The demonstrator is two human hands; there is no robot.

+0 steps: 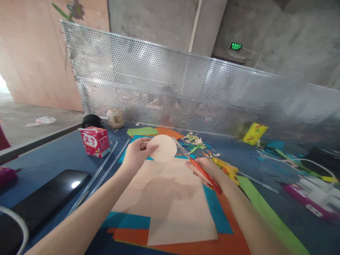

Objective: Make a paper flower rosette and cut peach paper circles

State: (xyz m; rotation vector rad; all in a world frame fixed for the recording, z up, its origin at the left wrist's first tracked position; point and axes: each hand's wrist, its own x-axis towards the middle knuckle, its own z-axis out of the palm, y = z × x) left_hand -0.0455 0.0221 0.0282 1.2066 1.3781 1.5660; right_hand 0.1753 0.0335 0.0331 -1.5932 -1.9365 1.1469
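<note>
My left hand (pixel 139 150) pinches a round cream disc (pixel 164 148), thin like paper or felt, by its left edge. The thumb lies on the near face of the disc. In my right hand (pixel 203 168) is a pair of scissors (pixel 203 171) with red handles. Their metal blades point up and to the left, close to the disc's right edge; whether they touch it I cannot tell. Below both hands lie pale cream sheets (pixel 170 198) on top of blue sheets (pixel 130 220) and orange sheets (pixel 233 230).
Cut scraps (pixel 196 141) lie behind the scissors. A yellow glue gun (pixel 225 169) rests by my right wrist. To the left are a red box (pixel 95 141), clear glue sticks (pixel 99 171) and a black phone (pixel 47 196). A perforated metal panel (pixel 148 78) borders the table's back.
</note>
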